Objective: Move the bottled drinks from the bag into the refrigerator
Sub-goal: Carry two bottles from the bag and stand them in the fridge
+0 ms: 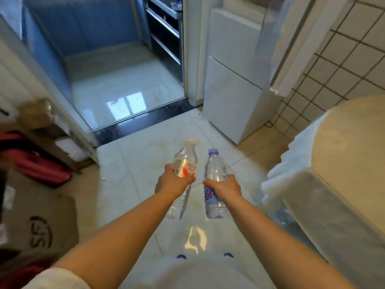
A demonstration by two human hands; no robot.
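Head view: the left hand (173, 181) grips a clear bottle with a red label (186, 161) round its middle, and the right hand (226, 187) grips a bottle with a purple cap (214, 184) the same way, both held side by side over the tiled floor (133, 163). The white refrigerator (233, 94) stands beyond the bottles, against the tiled wall (341, 65) (its upper door (291, 44) is swung open).
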